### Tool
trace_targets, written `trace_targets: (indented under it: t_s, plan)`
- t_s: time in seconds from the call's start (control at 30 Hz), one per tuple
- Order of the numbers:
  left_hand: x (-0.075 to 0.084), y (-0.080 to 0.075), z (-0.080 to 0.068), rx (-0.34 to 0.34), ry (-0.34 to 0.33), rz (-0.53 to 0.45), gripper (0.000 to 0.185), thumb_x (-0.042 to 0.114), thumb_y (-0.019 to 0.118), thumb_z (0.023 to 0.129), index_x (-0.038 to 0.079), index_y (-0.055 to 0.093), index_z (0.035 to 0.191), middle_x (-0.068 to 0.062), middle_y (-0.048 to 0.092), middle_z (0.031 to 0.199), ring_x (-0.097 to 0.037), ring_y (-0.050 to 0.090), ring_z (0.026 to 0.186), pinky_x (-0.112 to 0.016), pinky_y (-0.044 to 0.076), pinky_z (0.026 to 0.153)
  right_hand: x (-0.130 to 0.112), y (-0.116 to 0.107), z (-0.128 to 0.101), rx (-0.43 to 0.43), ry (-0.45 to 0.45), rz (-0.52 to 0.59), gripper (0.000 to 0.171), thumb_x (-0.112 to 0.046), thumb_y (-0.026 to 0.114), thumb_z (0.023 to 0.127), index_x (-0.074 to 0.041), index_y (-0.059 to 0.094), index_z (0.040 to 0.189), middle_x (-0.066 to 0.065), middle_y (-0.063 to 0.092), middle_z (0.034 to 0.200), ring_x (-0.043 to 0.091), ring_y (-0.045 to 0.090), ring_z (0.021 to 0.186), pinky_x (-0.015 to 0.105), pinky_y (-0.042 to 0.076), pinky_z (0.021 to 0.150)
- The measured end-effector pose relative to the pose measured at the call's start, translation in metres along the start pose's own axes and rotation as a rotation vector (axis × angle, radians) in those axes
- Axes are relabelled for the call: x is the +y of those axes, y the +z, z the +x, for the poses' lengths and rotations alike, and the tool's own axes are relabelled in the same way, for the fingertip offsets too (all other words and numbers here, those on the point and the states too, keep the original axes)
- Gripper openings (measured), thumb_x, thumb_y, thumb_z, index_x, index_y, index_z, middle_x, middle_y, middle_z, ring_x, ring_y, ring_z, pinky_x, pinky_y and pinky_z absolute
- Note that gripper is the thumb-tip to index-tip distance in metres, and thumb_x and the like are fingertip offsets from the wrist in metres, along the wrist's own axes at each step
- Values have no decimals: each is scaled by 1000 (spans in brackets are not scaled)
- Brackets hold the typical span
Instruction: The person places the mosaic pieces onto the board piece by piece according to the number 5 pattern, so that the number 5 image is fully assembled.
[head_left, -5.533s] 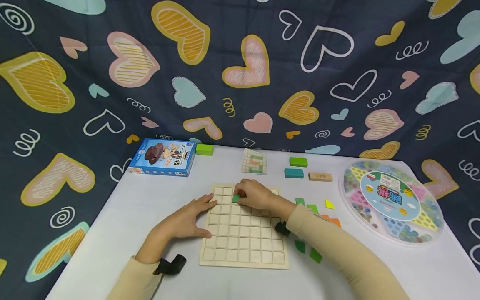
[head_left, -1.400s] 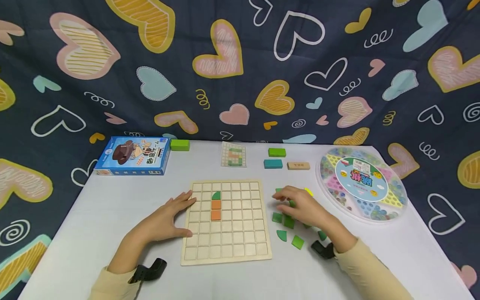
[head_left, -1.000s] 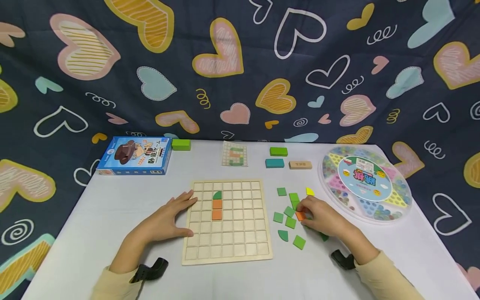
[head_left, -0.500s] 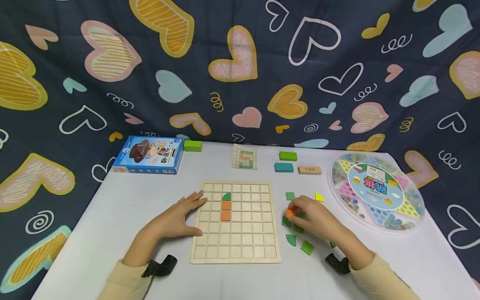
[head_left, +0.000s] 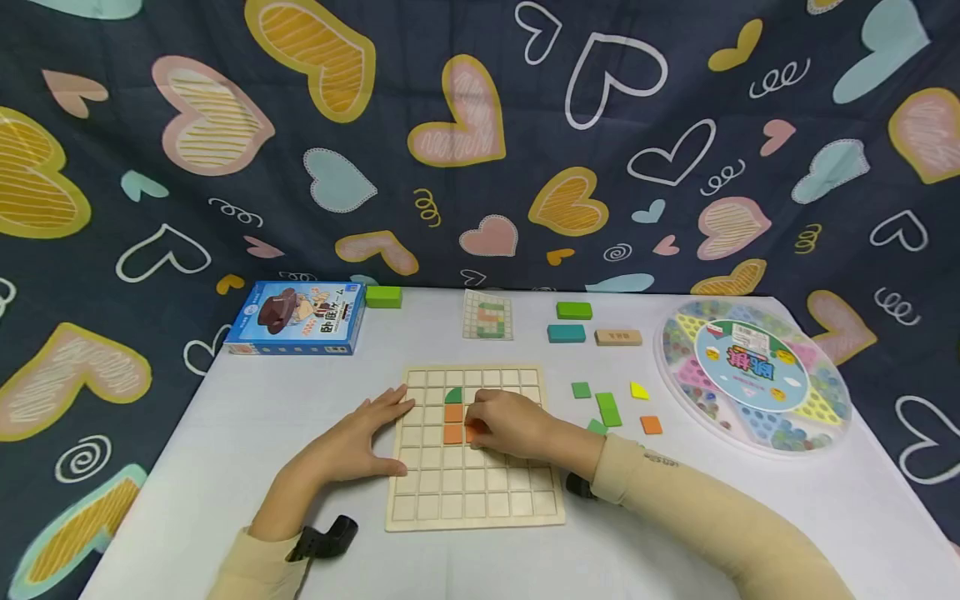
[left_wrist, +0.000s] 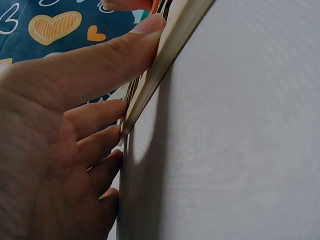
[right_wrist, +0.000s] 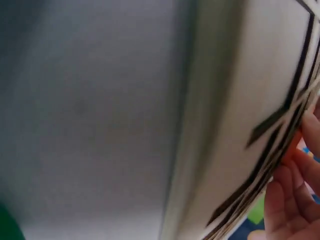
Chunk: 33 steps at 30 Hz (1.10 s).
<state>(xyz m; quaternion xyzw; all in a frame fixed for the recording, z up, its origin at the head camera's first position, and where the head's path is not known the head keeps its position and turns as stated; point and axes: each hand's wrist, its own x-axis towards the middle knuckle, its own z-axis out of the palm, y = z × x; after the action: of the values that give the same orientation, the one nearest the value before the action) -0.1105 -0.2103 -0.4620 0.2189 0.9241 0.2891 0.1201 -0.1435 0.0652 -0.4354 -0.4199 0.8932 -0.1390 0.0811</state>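
R hand (head_left: 517, 425) pinches orange tile (right_wrist: 292, 148); L hand (head_left: 347, 442) touches grid bd (head_left: 456, 505).

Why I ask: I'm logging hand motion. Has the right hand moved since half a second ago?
Yes, the right hand moved left, from the loose tiles to over the board.

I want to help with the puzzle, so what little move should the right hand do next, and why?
Probably press the orange tile flat into a square and let go: the right hand pinches it at the board, just right of the lower placed tile, while the left hand touches the board's edge.
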Motion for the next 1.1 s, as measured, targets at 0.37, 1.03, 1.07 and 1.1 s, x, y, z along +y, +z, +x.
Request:
trace_targets:
  t_s: [0.37, 1.03, 1.07, 1.1]
  plan:
    - [-3, 5, -1, 7, 3, -23, 96, 49, 81, 64, 11, 42, 143, -10, 24, 157, -34, 21, 144, -55, 15, 117, 15, -20, -33, 28, 60, 211, 46, -34, 70, 85, -9, 62, 122, 1, 63, 114, 14, 60, 99, 29, 52, 86]
    - [0, 0, 1, -5, 2, -13, 96, 49, 82, 64, 11, 42, 144, -11, 23, 157, -34, 20, 144, -56, 15, 116, 108, -39, -177, 243, 523, 125, 19, -8, 70, 82, -6, 66, 100, 4, 63, 94, 18, 59, 85, 37, 53, 73]
    - [0, 0, 1, -1, 1, -13, 96, 48, 82, 64, 11, 42, 144, -11, 23, 157, -34, 20, 144, -56, 15, 116, 103, -40, -171, 259, 505, 132, 19, -9, 70, 82, -6, 67, 101, 3, 64, 95, 19, 60, 86, 38, 54, 74]
    - [0, 0, 2, 4, 1, -10, 97, 48, 82, 64, 11, 42, 144, -11, 24, 157, -34, 20, 144, -56, 16, 116, 96, -41, -164, 272, 475, 149, 21, -10, 70, 83, -6, 67, 103, 3, 65, 96, 19, 61, 87, 38, 55, 75]
